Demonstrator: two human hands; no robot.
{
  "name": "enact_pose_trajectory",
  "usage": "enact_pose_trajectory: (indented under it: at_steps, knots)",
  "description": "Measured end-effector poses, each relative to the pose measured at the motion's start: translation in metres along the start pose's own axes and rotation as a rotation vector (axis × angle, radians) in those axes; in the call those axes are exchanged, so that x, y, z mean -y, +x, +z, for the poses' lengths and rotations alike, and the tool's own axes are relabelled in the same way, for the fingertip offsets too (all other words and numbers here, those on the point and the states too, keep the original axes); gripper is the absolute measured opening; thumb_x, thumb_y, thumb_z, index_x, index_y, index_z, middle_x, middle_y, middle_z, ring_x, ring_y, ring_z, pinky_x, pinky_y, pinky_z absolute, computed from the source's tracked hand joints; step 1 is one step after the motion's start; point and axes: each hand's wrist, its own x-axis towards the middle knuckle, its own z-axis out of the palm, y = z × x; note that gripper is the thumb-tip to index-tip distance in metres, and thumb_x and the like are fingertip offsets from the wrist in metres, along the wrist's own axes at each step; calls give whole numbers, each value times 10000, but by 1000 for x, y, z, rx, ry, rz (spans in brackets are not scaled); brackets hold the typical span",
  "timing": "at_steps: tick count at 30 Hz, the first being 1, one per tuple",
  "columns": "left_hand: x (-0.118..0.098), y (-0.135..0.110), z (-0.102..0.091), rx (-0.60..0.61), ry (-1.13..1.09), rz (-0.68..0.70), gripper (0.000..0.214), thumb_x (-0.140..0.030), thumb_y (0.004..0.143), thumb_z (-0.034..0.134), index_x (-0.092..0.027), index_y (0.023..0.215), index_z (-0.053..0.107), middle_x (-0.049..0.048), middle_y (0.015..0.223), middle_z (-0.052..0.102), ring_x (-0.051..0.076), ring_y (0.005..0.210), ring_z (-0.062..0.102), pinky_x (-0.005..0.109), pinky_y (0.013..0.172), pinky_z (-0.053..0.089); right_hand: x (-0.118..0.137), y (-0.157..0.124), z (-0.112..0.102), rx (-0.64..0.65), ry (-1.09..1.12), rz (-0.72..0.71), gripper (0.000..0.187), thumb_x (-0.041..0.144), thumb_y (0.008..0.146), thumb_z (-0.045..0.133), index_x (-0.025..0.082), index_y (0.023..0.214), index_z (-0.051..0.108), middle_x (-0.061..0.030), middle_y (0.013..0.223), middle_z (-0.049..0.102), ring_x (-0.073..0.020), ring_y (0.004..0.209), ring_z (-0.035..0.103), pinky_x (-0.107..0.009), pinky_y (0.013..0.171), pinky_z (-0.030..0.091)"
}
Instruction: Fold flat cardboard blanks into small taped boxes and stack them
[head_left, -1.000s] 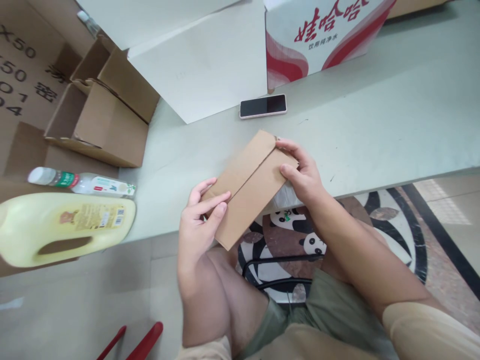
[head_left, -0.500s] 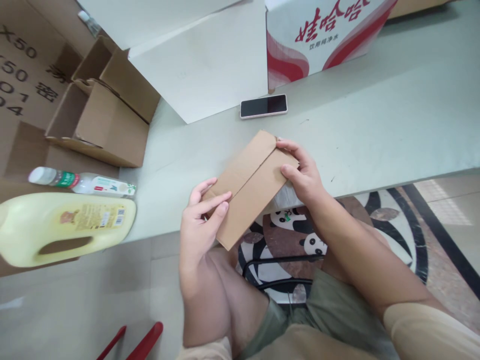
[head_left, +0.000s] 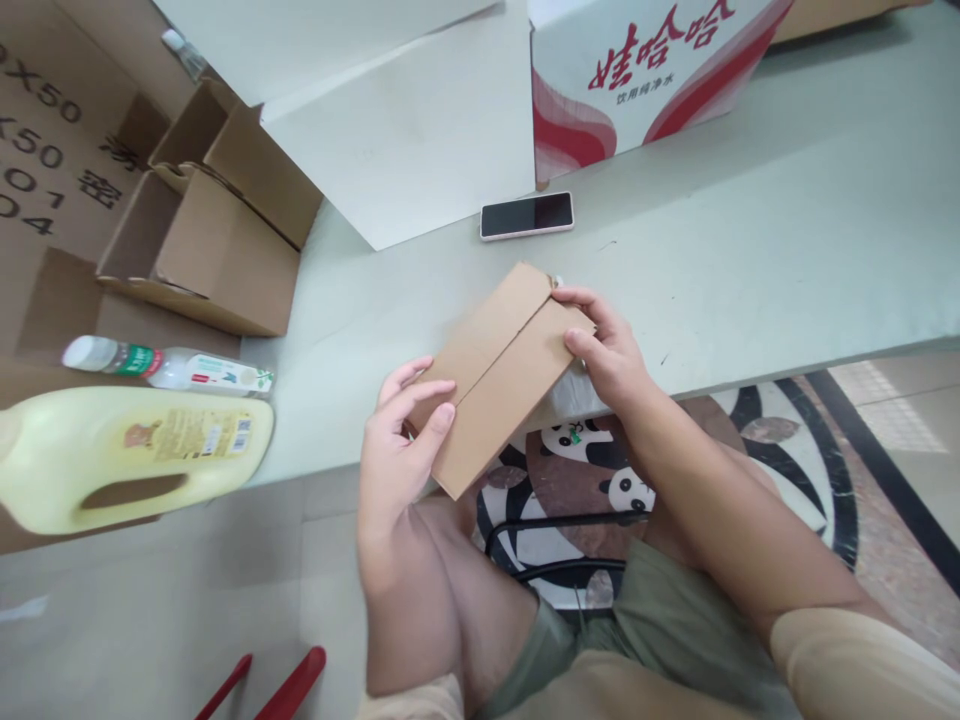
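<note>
A small brown cardboard box (head_left: 502, 375), with a seam running along its upper face, is held tilted over the near edge of the table. My left hand (head_left: 401, 430) grips its left end, the thumb and fingers bent over the top face. At the right end my right hand (head_left: 606, 345) clasps the box, thumb on the near side and index finger by the far corner. Below the box, close to my right hand, a clear plastic-looking item (head_left: 576, 392) shows in part; its kind is hidden.
Behind the box a phone (head_left: 526, 216) lies on the pale table (head_left: 787, 250). White cartons (head_left: 420, 140) and a red-and-white carton (head_left: 637, 90) stand at the back. To the left are open cardboard boxes (head_left: 225, 250), a plastic bottle (head_left: 172, 366) and a yellow jug (head_left: 150, 450).
The fingers of my left hand have drawn back slightly along the top of the box. The box and my right hand stay almost in place.
</note>
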Motion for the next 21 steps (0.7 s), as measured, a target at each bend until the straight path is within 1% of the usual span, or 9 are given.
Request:
enact_pose_trajectory:
  at_steps: [6, 9, 11, 13, 15, 17, 21]
  knots:
    - [-1, 0, 0, -5, 2, -9, 321, -524, 859, 707, -246, 1003, 776, 93, 1380, 621, 271, 1347, 556, 461, 1169, 429, -1, 2, -1, -4, -28, -4, 538, 658, 826, 637, 295, 1221, 598, -50, 1399, 617, -293, 1338, 552, -469, 1075, 502]
    - [-1, 0, 0, 4, 0, -7, 309, -512, 861, 710, -247, 1005, 781, 95, 1377, 621, 264, 1345, 557, 458, 1174, 420, -1, 1, -2, 5, -30, 0, 525, 658, 834, 633, 306, 1222, 603, -44, 1406, 609, -288, 1342, 548, -470, 1081, 499]
    - [-1, 1, -1, 5, -1, -9, 312, -515, 861, 709, -246, 1001, 782, 97, 1380, 620, 265, 1349, 554, 455, 1172, 418, -1, 1, -3, 21, -36, 6, 520, 657, 847, 622, 319, 1242, 601, -40, 1418, 599, -285, 1343, 546, -475, 1090, 493]
    - [0, 1, -2, -3, -3, -18, 330, -532, 857, 706, -240, 991, 780, 102, 1385, 618, 273, 1353, 551, 446, 1141, 443, -2, 0, -4, 28, -41, -7, 567, 686, 858, 589, 329, 1299, 578, -43, 1432, 590, -286, 1352, 538, -490, 1112, 478]
    - [2, 2, -4, -15, -6, -30, 352, -550, 851, 703, -234, 988, 775, 107, 1385, 620, 280, 1353, 552, 432, 1103, 470, -4, 0, -4, 30, -45, -36, 637, 726, 860, 551, 330, 1359, 543, -51, 1433, 592, -288, 1369, 522, -505, 1147, 450]
    - [7, 4, -7, -24, -11, -40, 373, -563, 844, 702, -229, 997, 769, 108, 1388, 622, 283, 1353, 553, 422, 1090, 475, -7, -1, -3, 26, -55, -51, 659, 739, 863, 534, 325, 1375, 532, -58, 1427, 596, -288, 1374, 515, -510, 1160, 440]
    - [18, 7, -17, -68, -59, -82, 425, -603, 796, 729, -224, 988, 757, 107, 1384, 635, 283, 1348, 564, 406, 1110, 459, -16, -2, -2, 21, -120, 5, 573, 683, 894, 542, 332, 1348, 558, -72, 1428, 584, -281, 1302, 567, -531, 1117, 466]
